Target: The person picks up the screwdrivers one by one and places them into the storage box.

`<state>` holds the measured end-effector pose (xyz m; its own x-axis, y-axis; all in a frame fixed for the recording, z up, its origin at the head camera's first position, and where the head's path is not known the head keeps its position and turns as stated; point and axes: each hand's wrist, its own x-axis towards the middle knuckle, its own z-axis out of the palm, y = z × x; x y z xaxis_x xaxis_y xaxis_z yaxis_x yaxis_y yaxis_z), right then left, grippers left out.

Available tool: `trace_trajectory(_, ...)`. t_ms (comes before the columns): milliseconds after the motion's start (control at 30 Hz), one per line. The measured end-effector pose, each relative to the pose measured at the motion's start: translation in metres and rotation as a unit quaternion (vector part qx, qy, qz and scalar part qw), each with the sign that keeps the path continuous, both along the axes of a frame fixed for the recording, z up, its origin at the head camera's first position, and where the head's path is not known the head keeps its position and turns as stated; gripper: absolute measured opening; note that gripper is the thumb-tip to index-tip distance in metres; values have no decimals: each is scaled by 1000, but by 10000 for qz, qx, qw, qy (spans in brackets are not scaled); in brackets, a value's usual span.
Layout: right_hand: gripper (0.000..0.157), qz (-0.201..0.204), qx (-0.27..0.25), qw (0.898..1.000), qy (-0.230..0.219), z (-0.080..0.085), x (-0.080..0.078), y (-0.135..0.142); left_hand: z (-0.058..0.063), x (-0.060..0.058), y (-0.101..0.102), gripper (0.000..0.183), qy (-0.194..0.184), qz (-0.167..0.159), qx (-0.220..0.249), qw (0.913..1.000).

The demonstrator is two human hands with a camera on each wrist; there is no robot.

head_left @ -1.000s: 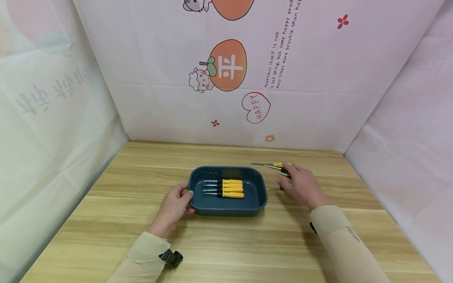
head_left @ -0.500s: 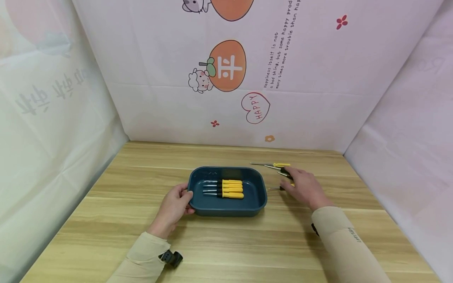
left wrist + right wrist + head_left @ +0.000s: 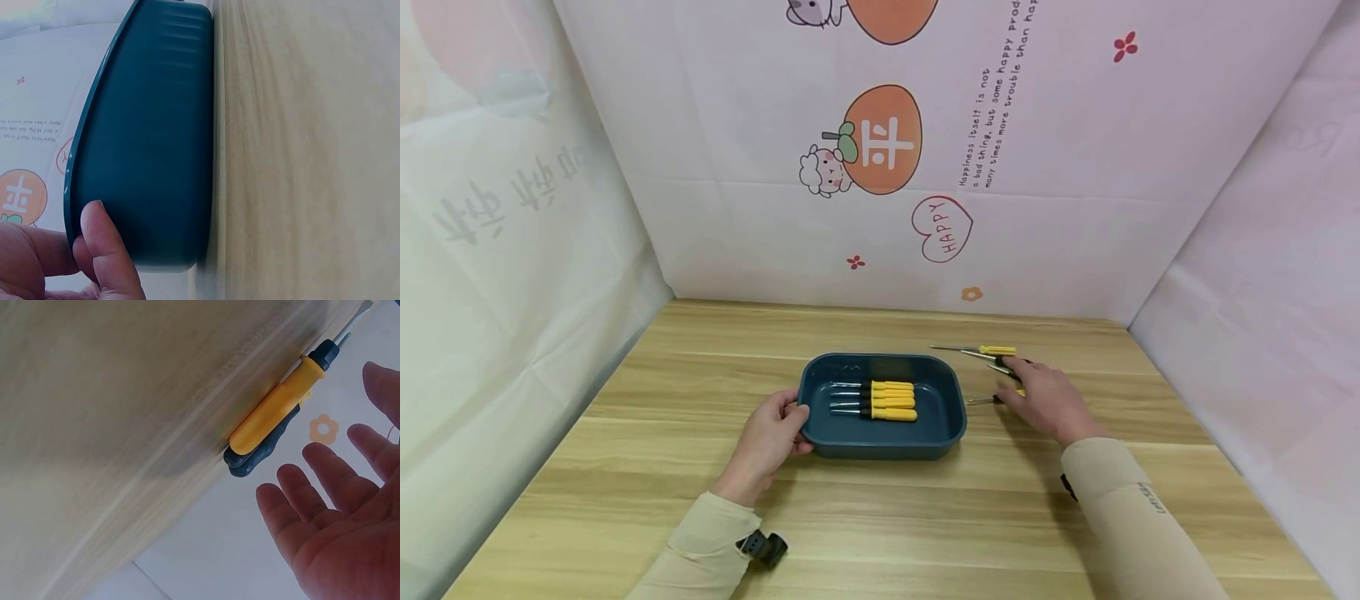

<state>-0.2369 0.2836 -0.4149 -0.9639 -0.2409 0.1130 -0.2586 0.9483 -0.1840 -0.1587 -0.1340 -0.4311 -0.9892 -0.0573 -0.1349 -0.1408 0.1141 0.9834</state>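
My left hand (image 3: 767, 435) grips the left end of a dark blue tray (image 3: 880, 451), thumb over the rim and fingers against its outer wall (image 3: 144, 137). Inside lie several screwdrivers (image 3: 892, 400) side by side, yellow handles to the right. To the right of the tray, my right hand (image 3: 1048, 404) hovers over more screwdrivers and partly hides them. Its fingers are spread in the right wrist view, apart from a yellow-handled screwdriver (image 3: 275, 406) and a black handle (image 3: 265, 450) behind it. Farther back lies a screwdriver with a yellow handle (image 3: 997, 350).
The tray stands on a wood-grain table (image 3: 910, 525). White printed cloth walls (image 3: 737, 208) enclose the table at the back and both sides.
My right hand has drawn back slightly to the right, uncovering more of the yellow handle at the back and the nearest screwdriver. The left hand and tray have stayed put.
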Motion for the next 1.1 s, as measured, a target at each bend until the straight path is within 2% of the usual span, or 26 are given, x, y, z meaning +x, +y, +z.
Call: trace_trajectory(1100,51,-74,345,9965,-752,-2,0,5,-1,0,-1,41,45,-33,37,10000)
